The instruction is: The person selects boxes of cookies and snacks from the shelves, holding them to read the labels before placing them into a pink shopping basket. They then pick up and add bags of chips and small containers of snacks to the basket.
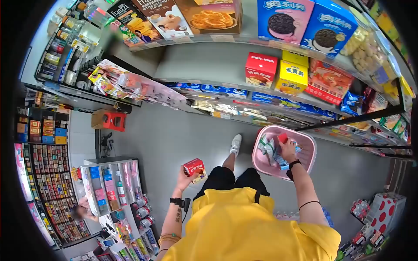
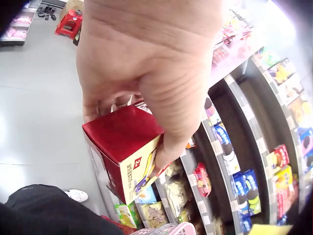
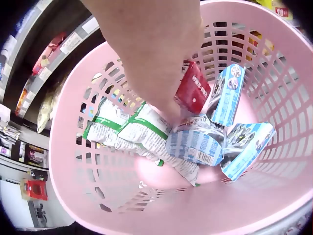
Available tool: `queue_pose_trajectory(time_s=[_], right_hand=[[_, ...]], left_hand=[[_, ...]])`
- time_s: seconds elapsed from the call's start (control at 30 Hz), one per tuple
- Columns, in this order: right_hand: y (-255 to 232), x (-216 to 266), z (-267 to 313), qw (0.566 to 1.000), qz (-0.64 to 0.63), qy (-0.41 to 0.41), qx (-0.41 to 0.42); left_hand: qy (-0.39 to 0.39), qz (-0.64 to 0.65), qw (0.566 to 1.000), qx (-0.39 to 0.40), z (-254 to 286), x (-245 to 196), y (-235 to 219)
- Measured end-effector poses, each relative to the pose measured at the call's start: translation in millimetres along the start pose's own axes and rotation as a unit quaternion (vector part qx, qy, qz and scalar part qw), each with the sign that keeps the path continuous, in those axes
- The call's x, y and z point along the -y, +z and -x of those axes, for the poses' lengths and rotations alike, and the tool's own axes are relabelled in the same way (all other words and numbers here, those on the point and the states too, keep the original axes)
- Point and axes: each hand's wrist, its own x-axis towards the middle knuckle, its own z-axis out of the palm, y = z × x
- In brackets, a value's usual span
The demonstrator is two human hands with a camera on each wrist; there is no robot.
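Note:
In the head view my left hand (image 1: 184, 179) holds a small red and cream box (image 1: 194, 168) out over the floor. The left wrist view shows thumb and fingers on opposite sides of this carton (image 2: 124, 134), its red face turned up. My right hand (image 1: 288, 151) reaches down inside a pink basket (image 1: 256, 162) and grips another red box (image 3: 193, 89), partly covered by the hand in the right wrist view. White and green packets (image 3: 146, 129) lie in the basket beside several blue-striped packs (image 3: 227, 100).
Shelves (image 1: 200, 65) with boxed snacks run along the front, including a red box (image 1: 260, 69) and a yellow box (image 1: 292, 76). A red stool (image 1: 116, 121) stands on the left. Grey floor (image 1: 174, 130) lies between shelves and the counter display (image 1: 111, 187).

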Motion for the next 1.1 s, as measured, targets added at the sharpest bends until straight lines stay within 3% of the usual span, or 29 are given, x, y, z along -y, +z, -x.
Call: queue_pose_trajectory(time_s=[0.13, 0.2, 0.37, 0.4, 0.5, 0.53, 0.67, 0.77, 0.93, 1.03, 1.1], right_hand=[[-19.9, 5.4, 29.0, 0.996, -0.035, 0.05, -0.07], [-39.8, 13.4, 51.9, 0.984, -0.136, 0.089, -0.076], [-54.6, 16.1, 108.5, 0.901, -0.395, 0.111, -0.141], [-50.8, 15.3, 116.9, 0.732, -0.657, 0.16, -0.079], [-107.2, 36.0, 159.7, 0.637, -0.751, 0.172, -0.041], [-122.0, 39.3, 171.8, 0.618, -0.762, 0.192, 0.01], [-159.4, 55.2, 200.1, 0.501, -0.855, 0.134, 0.029], [-192.5, 65.4, 205.6, 0.488, -0.867, 0.101, 0.024], [-216.3, 66.5, 193.2, 0.508, -0.86, 0.046, 0.007], [-240.1, 81.2, 185.0, 0.509, -0.861, -0.023, -0.006], [-252.2, 93.6, 178.6, 0.505, -0.862, -0.022, 0.019]], left_hand=[[0.014, 0.022, 0.999, 0.038, -14.1, -19.8, 17.5], [0.032, 0.02, 0.997, 0.073, -23.8, -31.5, 30.6], [0.083, 0.104, 0.974, 0.185, -44.2, -66.3, 69.2], [0.085, 0.046, 0.976, 0.195, -48.5, -68.0, 72.0], [0.119, 0.009, 0.971, 0.21, -44.3, -101.1, 89.8], [0.125, 0.029, 0.965, 0.229, -38.2, -115.2, 96.5], [0.143, -0.001, 0.951, 0.273, -26.6, -132.3, 119.3], [0.171, 0.019, 0.939, 0.296, -17.4, -121.7, 137.4], [0.159, 0.037, 0.934, 0.319, 11.2, -114.5, 154.4], [0.183, 0.021, 0.935, 0.303, 23.4, -113.2, 160.9], [0.176, 0.052, 0.935, 0.305, 37.2, -124.4, 162.6]])
